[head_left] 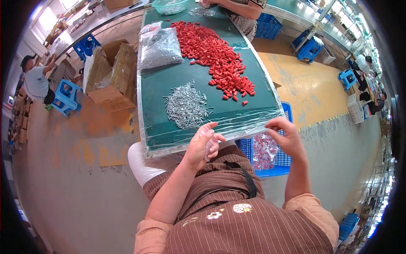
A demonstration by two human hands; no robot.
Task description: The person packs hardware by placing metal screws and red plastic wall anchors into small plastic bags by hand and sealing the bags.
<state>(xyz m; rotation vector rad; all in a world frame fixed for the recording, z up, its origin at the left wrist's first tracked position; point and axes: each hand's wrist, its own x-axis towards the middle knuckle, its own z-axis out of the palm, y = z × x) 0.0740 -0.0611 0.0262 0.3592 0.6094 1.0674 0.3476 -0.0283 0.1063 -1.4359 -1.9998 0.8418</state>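
Note:
At the table's near edge, my left hand (199, 148) is curled round something clear and thin that looks like a small plastic bag (209, 146). My right hand (289, 137) is at the near right corner with its fingers bent in toward the thumb; what they hold, if anything, is too small to make out. Just beyond my left hand lies a pile of silver screws or pins (186, 106). A long heap of short red plastic sleeves (215, 57) runs from the middle of the table toward its far end.
A clear bag of silver pieces (160, 51) lies on the green tabletop (160, 137). Below the right corner stands a blue crate (275, 172) holding clear packets with red pieces (264, 150). An open cardboard box (112, 91) is at left. A co-worker's arm (239, 7) reaches over the far end.

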